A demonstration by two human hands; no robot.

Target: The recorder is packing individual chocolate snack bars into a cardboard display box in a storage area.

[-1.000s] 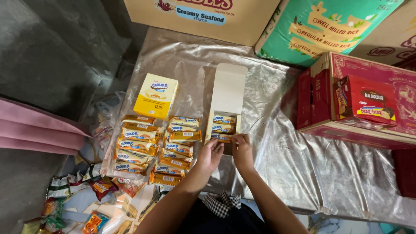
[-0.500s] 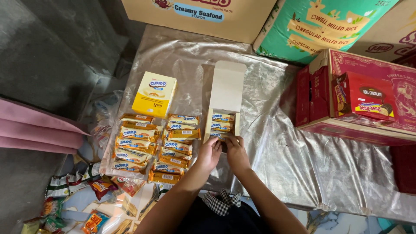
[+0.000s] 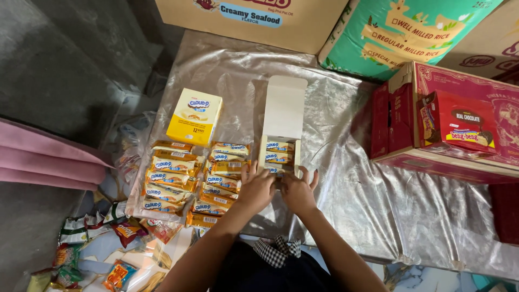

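An open yellow carton lies flat on a silver sheet, its white lid folded back. Wrapped yellow snack bars fill it in a row. My left hand and my right hand rest side by side at the carton's near end, fingers pressing on the nearest bar there. Left of the carton lies a loose pile of the same snack bars. A closed yellow carton stands behind the pile.
A red box sits on a larger red case at the right. A brown cardboard box and a green rice sack stand at the back. Assorted snack packets lie at lower left beside pink folded fabric.
Both hands have stayed at the carton's near end, shifting slightly. The camera view has drifted a little; the carton and piles have not moved.
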